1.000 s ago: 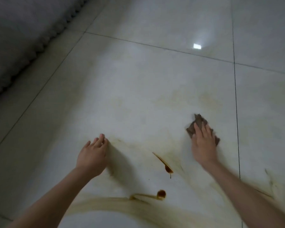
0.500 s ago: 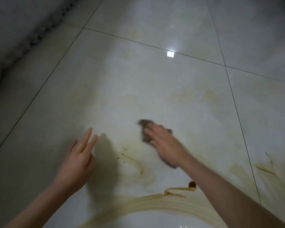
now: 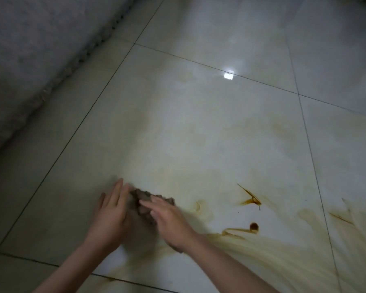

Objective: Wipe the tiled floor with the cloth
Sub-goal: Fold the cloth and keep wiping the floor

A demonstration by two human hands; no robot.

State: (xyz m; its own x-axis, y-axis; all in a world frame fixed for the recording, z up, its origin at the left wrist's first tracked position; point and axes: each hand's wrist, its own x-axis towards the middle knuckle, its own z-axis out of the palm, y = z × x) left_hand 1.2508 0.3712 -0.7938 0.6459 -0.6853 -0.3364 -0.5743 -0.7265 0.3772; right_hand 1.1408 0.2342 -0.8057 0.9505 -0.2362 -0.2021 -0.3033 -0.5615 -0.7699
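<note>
A small, crumpled brown cloth point(image 3: 151, 200) lies on the glossy, pale cream tiled floor point(image 3: 178, 127) in the lower middle of the frame, between the person's two hands. The right hand point(image 3: 170, 224) comes in from the lower right and lies flat on top of the cloth with its fingers point(image 3: 150, 205) straight and close together, pressing down rather than curling round it. The left hand point(image 3: 112, 212) comes in from the lower left, its fingers stretched out and spread a little, palm down on the tile just beside the left edge of the cloth; whether the fingertips actually touch the fabric cannot be told because of blur.

To the right of the hands, a dark brown round drop with a thin tail point(image 3: 253, 226) sits on the tile, and above it a sharp amber streak point(image 3: 249, 197). A broad yellowish smear point(image 3: 283, 256) sweeps across the lower right of the frame. Thin dark grout lines point(image 3: 304, 127) divide the tiles. A small bright light reflection point(image 3: 228, 76) shines on the upper middle of the floor. A grey textured fabric with a bumpy edge point(image 3: 30, 60) fills the upper left.
</note>
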